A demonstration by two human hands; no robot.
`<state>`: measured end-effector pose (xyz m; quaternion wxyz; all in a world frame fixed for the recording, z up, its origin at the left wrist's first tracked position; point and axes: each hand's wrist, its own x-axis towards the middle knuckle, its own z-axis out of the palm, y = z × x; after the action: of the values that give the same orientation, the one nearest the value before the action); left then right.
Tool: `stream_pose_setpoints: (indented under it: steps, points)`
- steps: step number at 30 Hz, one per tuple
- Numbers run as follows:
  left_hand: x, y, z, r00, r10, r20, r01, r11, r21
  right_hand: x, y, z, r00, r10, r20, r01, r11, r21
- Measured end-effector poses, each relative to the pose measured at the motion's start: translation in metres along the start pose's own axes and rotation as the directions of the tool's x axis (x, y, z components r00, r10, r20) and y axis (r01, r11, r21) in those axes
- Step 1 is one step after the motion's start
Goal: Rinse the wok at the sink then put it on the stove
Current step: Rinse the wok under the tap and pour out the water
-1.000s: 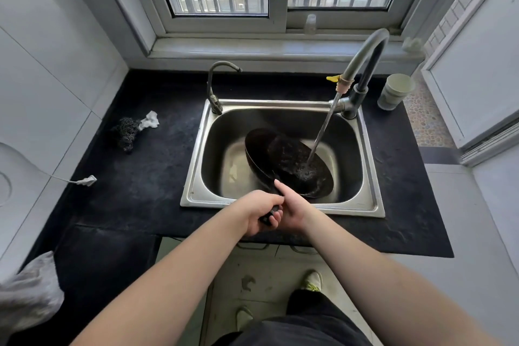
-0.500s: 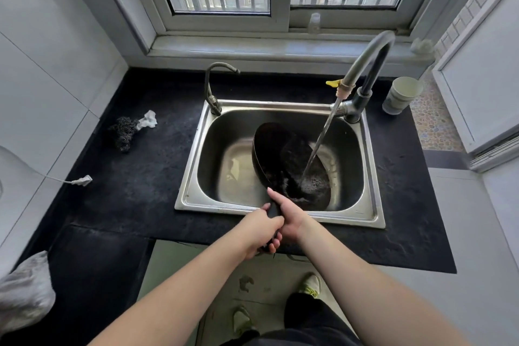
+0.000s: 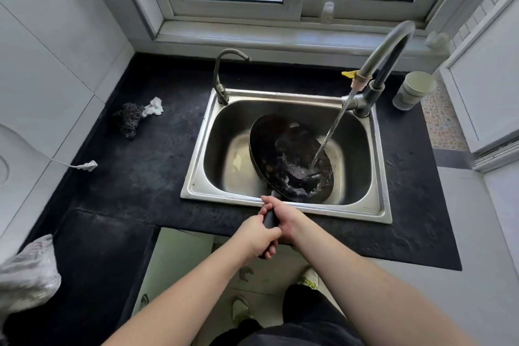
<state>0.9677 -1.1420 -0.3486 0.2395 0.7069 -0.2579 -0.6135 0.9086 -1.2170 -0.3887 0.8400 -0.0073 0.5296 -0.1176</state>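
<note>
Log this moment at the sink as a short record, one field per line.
wok: tilted inside the sink, dark, wet
water: stream from the tall faucet lands in the wok
left hand: grips the wok's handle
right hand: grips the same handle, nearer the wok
counter: steel scrubber left of the sink, cup to its right
stove: not in view

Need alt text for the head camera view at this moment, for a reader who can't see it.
Both hands grip the handle of a black wok, left hand behind right hand, tilting it in a steel sink while water from the tall faucet strikes its inside. A dark scouring pad lies left on the black counter, a cup at the right.
</note>
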Motion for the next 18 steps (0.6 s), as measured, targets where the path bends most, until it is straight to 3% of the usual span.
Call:
stream_pose_setpoints:
  steps: [4,18]
  points:
    - [-0.004,-0.013,-0.003,0.999,0.034,-0.017,-0.034,0.999,0.003,0.005,0.012,0.002,0.997,-0.075,-0.03,0.076,0.997,0.01]
    - [-0.015,-0.042,-0.007,0.988,0.149,0.04,-0.145,0.986,-0.087,-0.011,0.034,0.006,0.93,-0.348,-0.116,0.322,0.927,-0.194]
